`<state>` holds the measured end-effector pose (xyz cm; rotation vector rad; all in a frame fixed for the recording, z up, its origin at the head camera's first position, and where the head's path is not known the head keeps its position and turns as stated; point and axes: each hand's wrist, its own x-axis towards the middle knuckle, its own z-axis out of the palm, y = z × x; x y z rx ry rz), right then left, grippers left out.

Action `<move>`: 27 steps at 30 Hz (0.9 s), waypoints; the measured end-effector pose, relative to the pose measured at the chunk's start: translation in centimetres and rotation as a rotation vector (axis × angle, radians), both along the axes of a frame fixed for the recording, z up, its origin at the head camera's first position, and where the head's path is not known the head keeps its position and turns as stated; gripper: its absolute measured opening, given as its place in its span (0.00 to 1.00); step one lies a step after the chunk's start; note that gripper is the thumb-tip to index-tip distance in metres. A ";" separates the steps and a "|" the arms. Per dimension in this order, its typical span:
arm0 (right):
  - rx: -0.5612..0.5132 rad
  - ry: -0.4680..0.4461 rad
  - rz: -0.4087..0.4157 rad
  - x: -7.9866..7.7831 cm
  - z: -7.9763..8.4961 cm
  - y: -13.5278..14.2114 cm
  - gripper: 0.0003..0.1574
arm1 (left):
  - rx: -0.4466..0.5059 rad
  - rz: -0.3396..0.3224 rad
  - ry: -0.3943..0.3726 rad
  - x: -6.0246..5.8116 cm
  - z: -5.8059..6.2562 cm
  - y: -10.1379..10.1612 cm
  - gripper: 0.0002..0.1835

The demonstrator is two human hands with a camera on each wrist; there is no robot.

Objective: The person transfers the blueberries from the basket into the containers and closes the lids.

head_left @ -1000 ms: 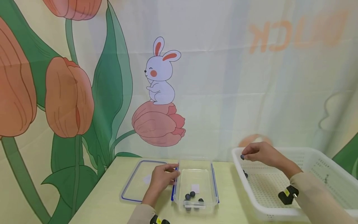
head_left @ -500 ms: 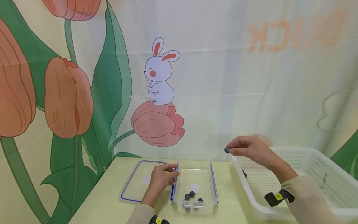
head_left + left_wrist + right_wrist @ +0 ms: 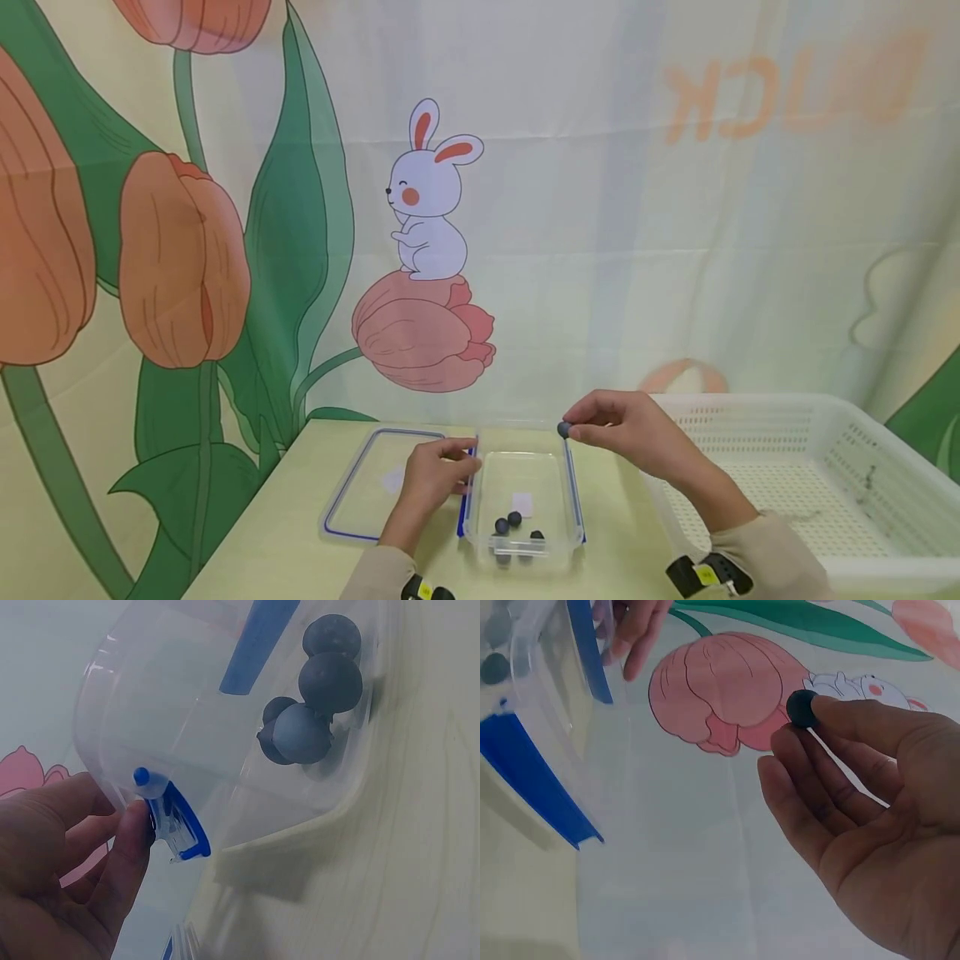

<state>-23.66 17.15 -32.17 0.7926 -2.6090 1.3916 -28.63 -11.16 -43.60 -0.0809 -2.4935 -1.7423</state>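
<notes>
My right hand [image 3: 637,433] pinches a single blueberry [image 3: 564,430] between thumb and fingertips, above the right side of a clear plastic food container [image 3: 517,475]. In the right wrist view the held blueberry [image 3: 802,709] stands out dark against the printed backdrop. At the container's left side, my left hand [image 3: 435,479] grips the wall by its upper edge. The left wrist view shows thumb and fingers beside a blue-edged clip flap [image 3: 180,825]. Several blueberries [image 3: 330,682] lie inside the container, gathered at its near end.
A clear lid with a blue seal [image 3: 348,483] lies on the table left of the container, partly behind my left hand. On the right stands a white perforated plastic basket [image 3: 780,408]. A curtain with printed tulips and a rabbit [image 3: 435,242] hangs behind the table.
My right hand has moved left with the blueberry, from over the basket's left rim to the container's right side. The left hand stays at the container.
</notes>
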 end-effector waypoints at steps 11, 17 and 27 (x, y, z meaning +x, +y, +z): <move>-0.016 -0.074 0.020 1.2 -3.7 -4.1 0.07 | 0.002 -0.004 -0.001 0.0 0.0 -0.1 0.19; -0.001 -0.077 0.032 1.2 -5.2 -5.0 0.05 | 0.000 -0.004 0.000 0.1 0.1 -0.1 0.19; 0.062 -0.092 0.046 1.0 -7.0 -5.7 0.04 | -0.008 0.008 -0.005 0.1 0.2 0.0 0.19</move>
